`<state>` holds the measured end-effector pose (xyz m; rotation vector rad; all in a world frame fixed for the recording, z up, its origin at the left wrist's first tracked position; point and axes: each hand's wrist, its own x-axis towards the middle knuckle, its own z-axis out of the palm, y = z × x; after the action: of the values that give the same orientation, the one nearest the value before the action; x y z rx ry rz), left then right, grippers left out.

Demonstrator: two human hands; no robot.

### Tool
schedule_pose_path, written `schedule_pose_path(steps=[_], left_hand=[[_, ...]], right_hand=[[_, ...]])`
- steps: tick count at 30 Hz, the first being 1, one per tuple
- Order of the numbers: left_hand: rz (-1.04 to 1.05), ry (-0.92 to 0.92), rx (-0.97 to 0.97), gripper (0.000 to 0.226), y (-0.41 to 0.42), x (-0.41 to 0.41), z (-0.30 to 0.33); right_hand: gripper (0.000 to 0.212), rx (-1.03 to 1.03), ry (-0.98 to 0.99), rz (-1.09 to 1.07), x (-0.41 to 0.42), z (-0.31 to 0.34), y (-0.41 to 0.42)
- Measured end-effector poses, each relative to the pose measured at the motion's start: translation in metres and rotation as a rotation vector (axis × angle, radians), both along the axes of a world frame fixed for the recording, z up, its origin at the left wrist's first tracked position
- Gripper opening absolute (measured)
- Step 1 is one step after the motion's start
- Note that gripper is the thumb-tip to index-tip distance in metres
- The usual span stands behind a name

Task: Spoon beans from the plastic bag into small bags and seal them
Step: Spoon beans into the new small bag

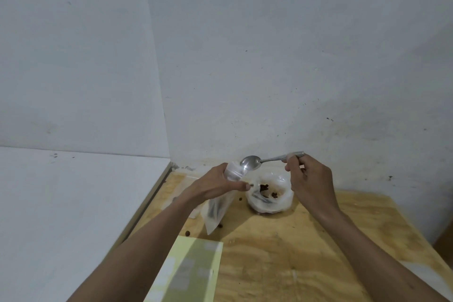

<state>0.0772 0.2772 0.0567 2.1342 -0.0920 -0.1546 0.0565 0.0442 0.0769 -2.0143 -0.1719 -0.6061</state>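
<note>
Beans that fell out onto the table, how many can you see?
3: one bean between the small bag and the plastic bag, one by the small bag's bottom, one near the yellow-green paper. Others may be hidden.

Left hand grips the small bag by its top, lifted off the desk. Right hand pinches the spoon, bowl at the bag's mouth. Plastic bag of beans sits open just beside.
</note>
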Motion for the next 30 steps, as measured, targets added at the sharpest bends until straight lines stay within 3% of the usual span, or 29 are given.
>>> schedule_pose_path(steps=[3, 11, 15, 21, 24, 27, 30], left_hand=[[0.007, -0.013, -0.027, 0.061, 0.003, -0.001, -0.001], [0.050, -0.047, -0.068, 0.075, 0.011, 0.001, -0.001], [0.078, -0.094, -0.097, 0.066, 0.009, -0.002, 0.006], [0.124, -0.107, -0.205, 0.055, -0.004, 0.000, 0.007], [0.121, -0.103, -0.254, 0.055, -0.012, 0.000, 0.005], [0.111, -0.100, -0.318, 0.061, -0.017, 0.001, 0.005], [0.085, -0.091, -0.377, 0.097, -0.020, 0.000, 0.005]], right_hand=[[0.030, -0.008, -0.067, -0.024, 0.001, -0.006, 0.001], [0.030, -0.024, -0.041, -0.080, 0.007, -0.011, -0.001], [0.029, -0.370, -0.091, -0.156, 0.013, -0.017, -0.017], [0.031, -1.033, -0.370, -0.031, -0.002, -0.061, -0.035], [0.012, -1.132, -0.369, 0.012, -0.010, -0.081, -0.042], [0.028, -1.206, -0.313, 0.104, -0.016, -0.088, -0.046], [0.042, -1.212, -0.181, 0.120, -0.016, -0.076, -0.048]])
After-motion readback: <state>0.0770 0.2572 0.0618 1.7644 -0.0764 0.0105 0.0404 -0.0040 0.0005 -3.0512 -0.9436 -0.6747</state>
